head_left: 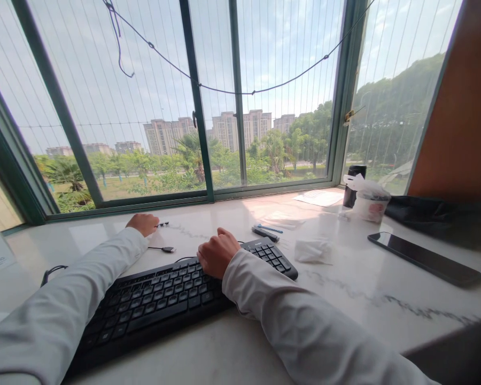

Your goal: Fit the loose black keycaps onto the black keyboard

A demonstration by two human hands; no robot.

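Observation:
A black keyboard lies on the pale marble counter below a wide window. My right hand rests at the keyboard's far edge with its fingers curled under, gripping that edge. My left hand is farther out on the counter with the fingers closed round the end of a thin black cable. A second cable plug lies loose between the hands. Both arms wear white sleeves.
A black phone lies at the right. A crumpled tissue, a pen and a small dark device lie behind the keyboard. A black cup, a bagged white container and papers stand near the window.

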